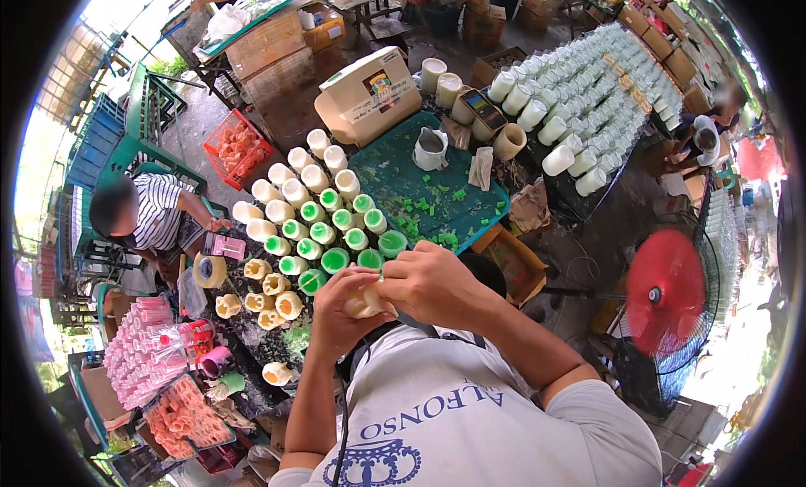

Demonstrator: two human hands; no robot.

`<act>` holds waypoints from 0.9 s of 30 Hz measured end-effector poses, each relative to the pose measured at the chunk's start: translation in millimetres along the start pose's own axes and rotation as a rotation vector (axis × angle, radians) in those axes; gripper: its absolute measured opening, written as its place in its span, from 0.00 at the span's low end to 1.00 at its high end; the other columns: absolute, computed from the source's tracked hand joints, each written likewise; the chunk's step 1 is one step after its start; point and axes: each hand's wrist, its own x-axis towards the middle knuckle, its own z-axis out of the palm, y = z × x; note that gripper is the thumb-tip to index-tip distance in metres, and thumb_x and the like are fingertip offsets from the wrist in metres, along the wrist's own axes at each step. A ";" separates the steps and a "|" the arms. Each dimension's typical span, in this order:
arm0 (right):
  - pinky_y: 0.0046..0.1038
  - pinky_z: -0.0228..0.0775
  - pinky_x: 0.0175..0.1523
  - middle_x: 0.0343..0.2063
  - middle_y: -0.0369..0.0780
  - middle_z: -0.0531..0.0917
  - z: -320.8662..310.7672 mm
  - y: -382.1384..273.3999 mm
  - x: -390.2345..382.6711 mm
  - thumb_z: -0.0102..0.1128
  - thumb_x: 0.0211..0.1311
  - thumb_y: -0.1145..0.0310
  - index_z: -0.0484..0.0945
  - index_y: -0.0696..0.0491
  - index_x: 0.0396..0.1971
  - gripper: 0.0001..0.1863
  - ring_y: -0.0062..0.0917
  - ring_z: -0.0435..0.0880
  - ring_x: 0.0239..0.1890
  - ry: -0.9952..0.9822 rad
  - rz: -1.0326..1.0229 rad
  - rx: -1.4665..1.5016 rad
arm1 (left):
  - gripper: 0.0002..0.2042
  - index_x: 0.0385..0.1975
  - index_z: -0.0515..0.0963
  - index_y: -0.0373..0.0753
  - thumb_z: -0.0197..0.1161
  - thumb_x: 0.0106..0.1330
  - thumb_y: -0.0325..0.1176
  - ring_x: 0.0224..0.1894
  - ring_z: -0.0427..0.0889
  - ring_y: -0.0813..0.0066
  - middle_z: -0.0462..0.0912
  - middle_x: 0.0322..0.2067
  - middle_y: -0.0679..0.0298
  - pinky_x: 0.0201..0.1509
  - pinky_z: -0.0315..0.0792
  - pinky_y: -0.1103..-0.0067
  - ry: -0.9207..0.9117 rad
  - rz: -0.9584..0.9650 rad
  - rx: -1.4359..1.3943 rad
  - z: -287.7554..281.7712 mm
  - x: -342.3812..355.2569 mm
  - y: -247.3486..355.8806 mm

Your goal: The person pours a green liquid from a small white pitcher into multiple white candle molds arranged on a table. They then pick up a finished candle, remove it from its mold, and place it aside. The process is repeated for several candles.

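Note:
Close to my chest, my left hand [340, 312] is closed around a cream-coloured wax candle [366, 302] with a lumpy outline. My right hand [430, 284] pinches at the top of the same candle; its fingertips hide what they grip. Similar scalloped cream candles [288, 305] stand on the dark table to the left of my hands. Just beyond my fingers are cups filled with green wax [335, 259], with rows of white pillar-shaped cups [295, 191] behind them.
A green tray [390, 164] holds bits of green wax and a white pitcher [431, 149]. Many glass jars [579, 92] fill a table at right, near a red fan [667, 277]. Pink sticks [147, 353] lie at left, where a person in stripes [159, 206] sits.

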 end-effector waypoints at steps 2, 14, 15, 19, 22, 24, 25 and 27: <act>0.34 0.71 0.47 0.31 0.30 0.82 2.6 1.2 -0.9 0.71 0.54 0.66 0.83 0.46 0.26 0.04 0.26 0.85 0.39 -0.050 -0.008 -0.040 | 0.30 0.51 0.84 0.38 0.88 0.44 0.26 0.46 0.87 0.62 0.86 0.43 0.59 0.49 0.82 0.70 -0.024 -0.062 0.029 5.5 1.3 1.9; 0.35 0.74 0.46 0.30 0.34 0.82 0.8 16.7 3.1 0.72 0.57 0.67 0.84 0.49 0.31 0.05 0.31 0.85 0.37 -0.003 -0.034 0.104 | 0.30 0.51 0.85 0.38 0.88 0.45 0.29 0.39 0.87 0.64 0.85 0.39 0.60 0.44 0.81 0.72 -0.010 -0.147 0.097 -3.8 -6.4 0.6; 0.36 0.74 0.45 0.30 0.35 0.82 6.1 14.6 4.3 0.71 0.57 0.67 0.84 0.50 0.29 0.05 0.33 0.85 0.36 0.015 -0.028 0.153 | 0.30 0.51 0.85 0.38 0.88 0.45 0.29 0.39 0.87 0.64 0.85 0.39 0.60 0.44 0.81 0.72 -0.007 -0.135 0.100 -2.9 -6.1 1.9; 0.40 0.76 0.41 0.29 0.39 0.82 15.4 13.2 4.5 0.71 0.57 0.66 0.82 0.53 0.28 0.08 0.38 0.85 0.33 0.009 -0.030 0.183 | 0.29 0.51 0.84 0.37 0.88 0.47 0.29 0.39 0.87 0.65 0.85 0.39 0.60 0.44 0.81 0.73 0.018 -0.149 0.058 0.3 -11.4 1.0; 0.42 0.77 0.40 0.29 0.40 0.82 9.3 12.1 10.9 0.71 0.57 0.65 0.83 0.53 0.30 0.08 0.40 0.85 0.34 -0.068 0.003 0.285 | 0.28 0.51 0.84 0.37 0.88 0.47 0.29 0.39 0.86 0.65 0.85 0.39 0.60 0.44 0.80 0.73 0.075 -0.186 -0.032 0.7 -20.0 2.7; 0.39 0.77 0.41 0.31 0.39 0.84 3.4 9.3 7.6 0.73 0.57 0.66 0.84 0.52 0.32 0.08 0.40 0.86 0.34 -0.065 0.045 0.265 | 0.28 0.51 0.84 0.37 0.88 0.48 0.29 0.39 0.86 0.65 0.85 0.39 0.60 0.44 0.80 0.73 0.075 -0.164 -0.025 2.9 -19.6 4.6; 0.38 0.77 0.41 0.32 0.38 0.85 -0.2 7.2 8.2 0.75 0.57 0.67 0.85 0.51 0.34 0.08 0.40 0.86 0.35 -0.068 0.049 0.262 | 0.28 0.51 0.84 0.38 0.87 0.48 0.29 0.39 0.86 0.64 0.85 0.39 0.60 0.44 0.80 0.73 0.090 -0.156 -0.010 1.1 -18.9 6.8; 0.39 0.78 0.41 0.34 0.40 0.86 -0.2 4.2 10.6 0.74 0.56 0.70 0.85 0.53 0.35 0.08 0.40 0.86 0.36 -0.062 0.037 0.286 | 0.28 0.52 0.83 0.38 0.87 0.49 0.31 0.42 0.87 0.63 0.86 0.41 0.59 0.46 0.80 0.72 0.061 -0.157 0.014 -3.9 -21.0 5.9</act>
